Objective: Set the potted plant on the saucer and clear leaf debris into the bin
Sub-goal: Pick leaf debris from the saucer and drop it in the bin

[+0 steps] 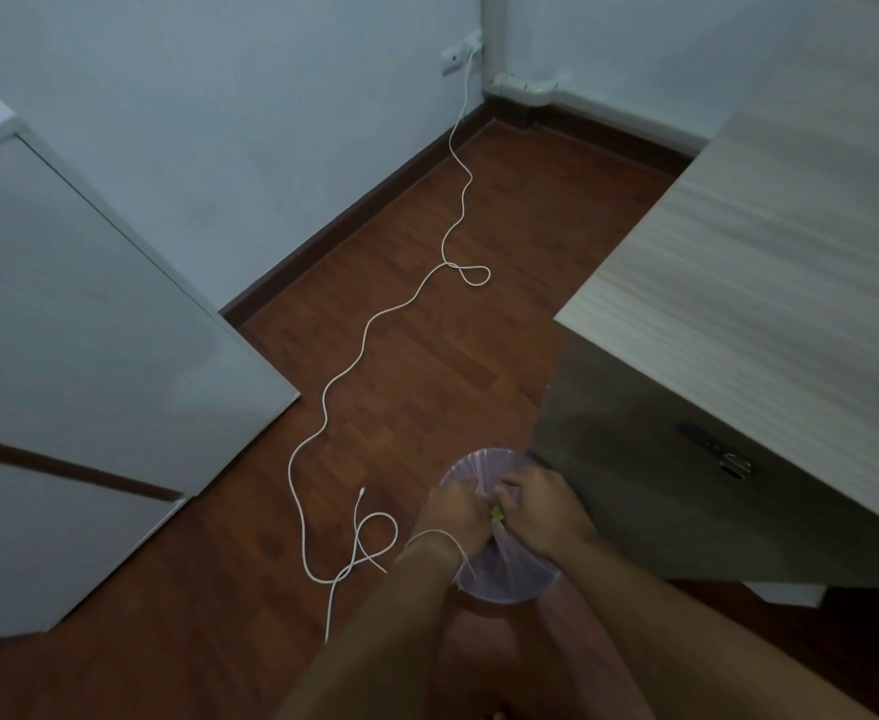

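A small round bin (505,584) lined with a pale purple bag stands on the wood floor beside a cabinet. Both my hands are over its mouth, fingers curled and close together. A small green bit of leaf debris (495,513) shows between them, pinched where my left hand (455,514) meets my right hand (541,504). Which hand holds it I cannot tell exactly; both touch it. A thin string loops around my left wrist. Neither the potted plant nor the saucer is in view.
A light wood cabinet (738,356) with a dark handle stands right of the bin. A white cupboard (89,330) fills the left. A long white cable (375,324) snakes along the floor from a wall socket (461,53) and coils left of the bin.
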### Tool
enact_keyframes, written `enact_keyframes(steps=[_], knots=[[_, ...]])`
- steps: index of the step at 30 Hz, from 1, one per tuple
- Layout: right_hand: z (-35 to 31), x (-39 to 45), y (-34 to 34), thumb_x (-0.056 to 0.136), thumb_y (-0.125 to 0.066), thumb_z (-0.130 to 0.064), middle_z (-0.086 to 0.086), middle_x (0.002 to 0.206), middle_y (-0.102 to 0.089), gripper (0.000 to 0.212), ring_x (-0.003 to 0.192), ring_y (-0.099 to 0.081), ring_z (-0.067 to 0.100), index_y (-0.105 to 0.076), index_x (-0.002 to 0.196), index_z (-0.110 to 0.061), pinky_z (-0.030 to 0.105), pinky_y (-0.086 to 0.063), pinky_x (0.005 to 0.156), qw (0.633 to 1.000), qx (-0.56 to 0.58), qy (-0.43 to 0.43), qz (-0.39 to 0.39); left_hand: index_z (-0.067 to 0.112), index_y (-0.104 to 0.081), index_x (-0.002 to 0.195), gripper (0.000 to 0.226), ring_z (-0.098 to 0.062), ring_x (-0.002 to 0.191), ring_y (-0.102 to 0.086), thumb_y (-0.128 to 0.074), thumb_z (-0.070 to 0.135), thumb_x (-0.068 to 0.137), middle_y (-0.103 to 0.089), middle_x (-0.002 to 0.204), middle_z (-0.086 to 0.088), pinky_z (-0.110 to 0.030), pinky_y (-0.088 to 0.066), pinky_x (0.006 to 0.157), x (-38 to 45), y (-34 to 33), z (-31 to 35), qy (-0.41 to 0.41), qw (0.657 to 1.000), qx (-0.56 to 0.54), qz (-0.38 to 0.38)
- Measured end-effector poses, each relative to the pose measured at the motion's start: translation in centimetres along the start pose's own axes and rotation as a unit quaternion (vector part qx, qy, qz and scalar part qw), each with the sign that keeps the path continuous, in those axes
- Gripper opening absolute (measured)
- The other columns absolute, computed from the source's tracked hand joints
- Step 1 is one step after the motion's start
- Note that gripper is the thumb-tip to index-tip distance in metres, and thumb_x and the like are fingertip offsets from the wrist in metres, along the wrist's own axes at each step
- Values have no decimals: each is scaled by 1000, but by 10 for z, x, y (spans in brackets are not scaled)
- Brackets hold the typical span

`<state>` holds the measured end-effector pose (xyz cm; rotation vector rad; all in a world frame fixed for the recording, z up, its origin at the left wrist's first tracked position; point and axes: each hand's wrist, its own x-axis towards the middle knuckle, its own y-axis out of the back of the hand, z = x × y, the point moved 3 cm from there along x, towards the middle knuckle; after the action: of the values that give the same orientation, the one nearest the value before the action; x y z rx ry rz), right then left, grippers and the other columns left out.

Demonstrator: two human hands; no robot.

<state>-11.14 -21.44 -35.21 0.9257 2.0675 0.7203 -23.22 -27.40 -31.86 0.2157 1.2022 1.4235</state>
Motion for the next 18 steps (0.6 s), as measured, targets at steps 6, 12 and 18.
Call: enact_keyframes(steps=[6,12,18], knots=[[0,-3,5,100,-46,-36,9,117,-70,35,110,-64,24,-70,111,-12,32,-48,91,1000,-6,-5,6,0,-60,125,37,-37,115,-60,-39,21,101,-65,124,-22,-34,-42,91,-10,6,15,-23,1000,-1,-10],[-1,-7,13,100,-43,-39,11,140,-57,47,128,-55,25,-59,134,-10,37,-42,110,1000,-19,-4,-4,-5,-65,115,36,-37,111,-61,-45,18,96,-67,118,-24,-35,-43,92,-17,15,17,-24,1000,-5,-8],[-15,-13,36,97,-42,-38,10,134,-62,48,123,-58,26,-61,132,-10,35,-46,104,999,3,26,19,1,-50,135,44,-34,129,-48,-43,27,100,-56,135,-20,-33,-36,104,-15,34,5,2,1000,25,10]])
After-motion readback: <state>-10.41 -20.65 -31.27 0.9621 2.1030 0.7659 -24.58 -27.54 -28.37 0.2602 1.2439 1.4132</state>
